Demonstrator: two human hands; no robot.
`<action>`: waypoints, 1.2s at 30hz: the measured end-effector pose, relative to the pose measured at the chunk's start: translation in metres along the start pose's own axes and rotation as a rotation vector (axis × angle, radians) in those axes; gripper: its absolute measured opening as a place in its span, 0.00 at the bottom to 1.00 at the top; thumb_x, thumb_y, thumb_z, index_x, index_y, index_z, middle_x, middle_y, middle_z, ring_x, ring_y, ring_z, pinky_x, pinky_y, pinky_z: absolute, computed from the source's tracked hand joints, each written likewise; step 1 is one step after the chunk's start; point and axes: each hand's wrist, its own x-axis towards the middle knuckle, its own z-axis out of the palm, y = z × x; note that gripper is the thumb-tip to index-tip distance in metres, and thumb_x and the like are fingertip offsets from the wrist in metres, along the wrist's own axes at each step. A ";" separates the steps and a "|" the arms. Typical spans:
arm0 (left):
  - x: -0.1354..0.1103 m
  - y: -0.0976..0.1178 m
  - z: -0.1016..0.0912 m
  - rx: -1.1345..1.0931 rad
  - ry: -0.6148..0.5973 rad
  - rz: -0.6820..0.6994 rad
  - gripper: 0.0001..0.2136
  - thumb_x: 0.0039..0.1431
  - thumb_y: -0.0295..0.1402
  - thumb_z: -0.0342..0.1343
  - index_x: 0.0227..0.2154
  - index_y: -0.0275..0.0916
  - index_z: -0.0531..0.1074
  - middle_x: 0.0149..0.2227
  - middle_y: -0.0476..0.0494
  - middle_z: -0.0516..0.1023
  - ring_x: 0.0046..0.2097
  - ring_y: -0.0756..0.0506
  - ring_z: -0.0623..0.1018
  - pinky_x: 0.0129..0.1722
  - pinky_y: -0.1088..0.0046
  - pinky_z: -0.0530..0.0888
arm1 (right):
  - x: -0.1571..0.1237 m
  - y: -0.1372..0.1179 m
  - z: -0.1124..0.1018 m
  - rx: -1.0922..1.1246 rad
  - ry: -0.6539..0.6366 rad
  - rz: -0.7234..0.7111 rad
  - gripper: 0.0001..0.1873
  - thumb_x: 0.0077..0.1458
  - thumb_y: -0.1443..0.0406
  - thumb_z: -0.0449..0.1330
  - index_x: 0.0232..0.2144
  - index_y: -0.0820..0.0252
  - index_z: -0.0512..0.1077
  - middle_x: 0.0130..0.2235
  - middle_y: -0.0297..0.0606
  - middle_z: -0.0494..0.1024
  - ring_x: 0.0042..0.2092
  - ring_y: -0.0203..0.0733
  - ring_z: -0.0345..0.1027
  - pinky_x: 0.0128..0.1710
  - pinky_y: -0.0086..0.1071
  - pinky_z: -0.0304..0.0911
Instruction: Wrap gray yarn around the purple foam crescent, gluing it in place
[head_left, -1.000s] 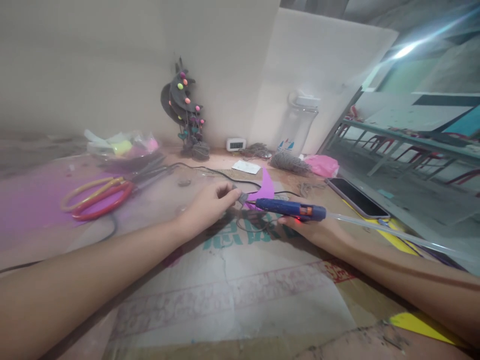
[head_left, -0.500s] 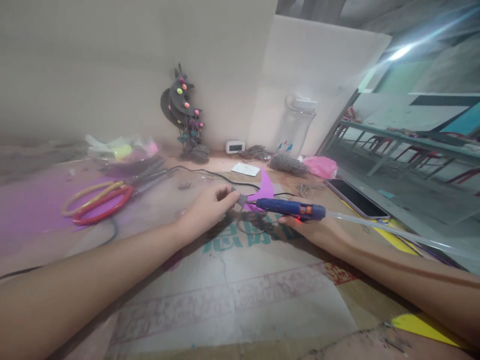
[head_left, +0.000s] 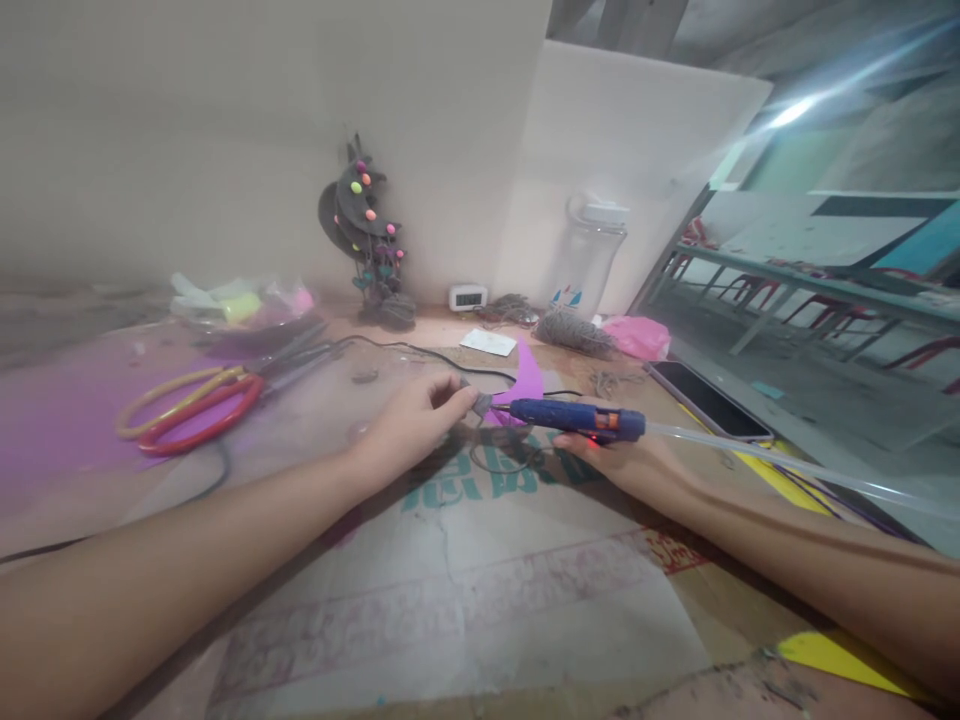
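Between thumb and fingers, my left hand [head_left: 420, 415] pinches the grey yarn-wrapped end [head_left: 481, 403] of a purple crescent-shaped cutout [head_left: 528, 372]. My right hand [head_left: 600, 452] is closed around a blue glue gun [head_left: 577, 415], whose red light glows and whose clear glue stick [head_left: 720, 443] sticks out at the back. The gun's metal nozzle is at the wrapped end; whether it touches cannot be made out. A loop of grey yarn [head_left: 499, 465] hangs below the piece. Most of my right fingers are hidden behind the gun.
Scissors [head_left: 199, 410] with red and yellow handles lie at left, near a plastic bag [head_left: 244, 305]. Behind stand a decorated grey moon ornament [head_left: 367, 220], a small clock [head_left: 468, 298], a yarn bundle [head_left: 574, 330] and a bottle [head_left: 589, 260]. A phone [head_left: 709, 400] lies at right.
The view has shifted very slightly. Both hands, the glue gun and the purple crescent keep almost the same positions relative to each other.
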 end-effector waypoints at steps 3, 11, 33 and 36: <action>-0.001 0.002 0.000 0.037 0.005 0.023 0.16 0.61 0.40 0.49 0.21 0.39 0.59 0.22 0.53 0.62 0.27 0.50 0.63 0.28 0.73 0.59 | 0.000 0.000 0.000 0.052 0.012 -0.008 0.14 0.50 0.52 0.61 0.30 0.56 0.75 0.30 0.35 0.79 0.33 0.45 0.73 0.32 0.35 0.70; -0.001 0.002 0.000 0.057 -0.008 0.040 0.15 0.62 0.40 0.48 0.21 0.40 0.58 0.23 0.52 0.64 0.28 0.49 0.64 0.30 0.72 0.60 | 0.001 -0.003 -0.001 0.085 0.022 0.027 0.19 0.49 0.48 0.59 0.29 0.57 0.75 0.28 0.40 0.80 0.32 0.49 0.74 0.32 0.39 0.72; 0.005 -0.009 0.001 -0.067 -0.041 -0.015 0.15 0.61 0.45 0.48 0.24 0.40 0.62 0.24 0.51 0.70 0.28 0.48 0.67 0.29 0.73 0.62 | 0.020 0.015 -0.025 0.179 0.222 -0.082 0.24 0.61 0.50 0.48 0.24 0.58 0.71 0.28 0.36 0.75 0.29 0.38 0.66 0.33 0.31 0.64; 0.005 -0.010 0.001 -0.107 -0.056 -0.002 0.15 0.62 0.44 0.48 0.24 0.40 0.62 0.24 0.51 0.69 0.27 0.49 0.67 0.29 0.73 0.62 | 0.032 0.023 -0.031 0.335 0.259 -0.082 0.24 0.60 0.47 0.50 0.28 0.59 0.72 0.31 0.38 0.77 0.30 0.38 0.67 0.33 0.31 0.64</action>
